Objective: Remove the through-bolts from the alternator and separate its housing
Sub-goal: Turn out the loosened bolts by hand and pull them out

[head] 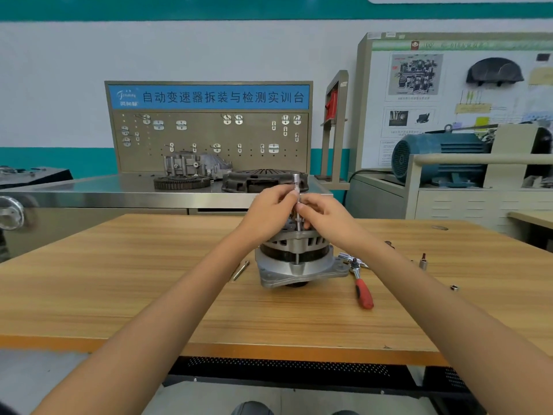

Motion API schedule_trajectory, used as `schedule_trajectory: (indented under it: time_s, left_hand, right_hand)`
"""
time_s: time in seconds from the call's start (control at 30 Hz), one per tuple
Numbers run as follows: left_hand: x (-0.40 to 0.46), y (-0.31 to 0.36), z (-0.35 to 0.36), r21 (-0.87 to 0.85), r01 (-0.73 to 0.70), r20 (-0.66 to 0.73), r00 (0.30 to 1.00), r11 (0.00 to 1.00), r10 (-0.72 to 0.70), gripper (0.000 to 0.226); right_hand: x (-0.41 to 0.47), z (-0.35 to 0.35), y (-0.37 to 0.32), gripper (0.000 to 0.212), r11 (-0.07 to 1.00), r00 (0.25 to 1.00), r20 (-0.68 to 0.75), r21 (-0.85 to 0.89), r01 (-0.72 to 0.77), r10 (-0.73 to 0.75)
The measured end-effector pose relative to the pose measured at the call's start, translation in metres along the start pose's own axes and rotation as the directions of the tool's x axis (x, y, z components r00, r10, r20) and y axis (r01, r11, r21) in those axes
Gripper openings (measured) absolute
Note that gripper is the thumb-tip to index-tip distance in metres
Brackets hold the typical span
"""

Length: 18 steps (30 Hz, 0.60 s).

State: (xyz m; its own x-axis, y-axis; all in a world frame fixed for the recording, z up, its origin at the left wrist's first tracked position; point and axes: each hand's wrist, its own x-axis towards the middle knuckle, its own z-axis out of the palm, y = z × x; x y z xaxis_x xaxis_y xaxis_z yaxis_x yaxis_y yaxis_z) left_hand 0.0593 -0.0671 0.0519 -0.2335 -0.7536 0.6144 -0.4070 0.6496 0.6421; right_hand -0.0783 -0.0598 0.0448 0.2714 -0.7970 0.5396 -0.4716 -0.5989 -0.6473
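Alternator (294, 259) upright mid-table, toward far edge. Cast housing: heavy, rigid, stable on flange; grip rim to split. Left hand (270, 209) and right hand (321, 215) both pinching extension bar (296, 199) on through-bolt. Smooth steel, slippery. Ratchet (360, 280) lies just right.

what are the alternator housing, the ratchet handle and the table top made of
Alternator housing: likely cast aluminium, judging by its dull grey matte surface and moulded ribs. Ratchet handle: red grip, probably plastic or rubber, on a shiny metal head. Table top: wood-grain surface, perhaps laminate.
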Motion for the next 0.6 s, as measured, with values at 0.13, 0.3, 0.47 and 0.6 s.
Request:
schedule_trajectory:
  time_s: [0.13,0.3,0.47,0.6]
  left_hand:
    - [0.0049,0.0076,0.0034,-0.012,0.013,0.058,0.998,1.0,-0.013,0.03]
    - [0.0009,0.0087,0.0075,0.006,0.0,0.089,0.996,1.0,-0.001,0.029]
    - [-0.0028,0.0048,0.0076,-0.053,0.005,0.065,0.998,0.999,-0.001,0.026]
    - [-0.0023,0.0004,0.007,-0.086,0.022,0.027,0.999,0.996,-0.019,0.024]
  right_hand:
    - [-0.0033,-0.0035,0.0025,0.024,1.0,0.999,-0.046,-0.004,-0.015,0.015]
    - [-0.0052,-0.0075,0.004,0.021,0.999,0.998,-0.033,-0.003,-0.052,0.052]
    - [-0.0046,-0.0064,0.0031,0.023,0.997,0.997,-0.042,-0.058,-0.06,0.058]
    - [-0.0038,-0.0029,-0.0026,0.026,0.994,1.0,-0.004,-0.107,-0.01,0.009]
